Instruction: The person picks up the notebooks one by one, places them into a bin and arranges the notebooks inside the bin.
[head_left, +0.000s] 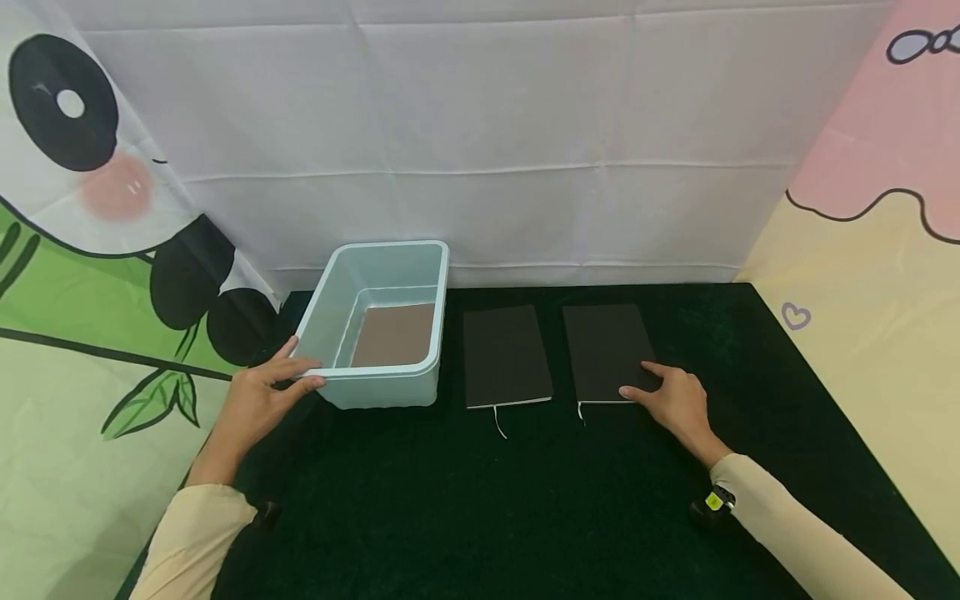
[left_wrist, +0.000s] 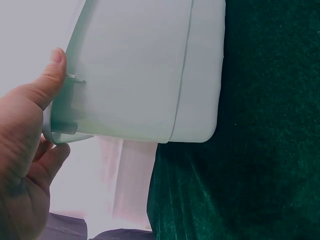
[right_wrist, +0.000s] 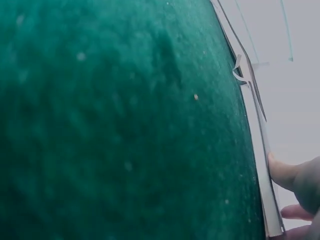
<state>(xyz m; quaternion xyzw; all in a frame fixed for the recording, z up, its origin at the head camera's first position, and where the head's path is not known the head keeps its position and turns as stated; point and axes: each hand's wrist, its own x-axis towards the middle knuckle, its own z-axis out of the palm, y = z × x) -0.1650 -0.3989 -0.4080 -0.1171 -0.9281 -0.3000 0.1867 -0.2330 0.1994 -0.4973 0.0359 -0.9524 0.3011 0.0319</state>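
My left hand [head_left: 258, 398] holds the near left corner of a pale blue plastic bin [head_left: 386, 387]. Its thumb presses the outer wall below the rim in the left wrist view, with other fingers around the corner. Two black notebooks lie flat right of the bin: a left notebook [head_left: 506, 354] and a right notebook [head_left: 603, 350], each with a white ribbon at its near edge. On the right notebook's near right corner rests my right hand [head_left: 681, 404], thumb and index finger spread apart on the cover. The remaining fingers are mostly hidden in the head view.
Inside the bin lies a flat brownish panel [head_left: 393, 337]. Dark green cloth [head_left: 465, 500] covers the table. A white cloth backdrop [head_left: 510, 125] hangs behind it, with printed cartoon cloths at the left and right sides.
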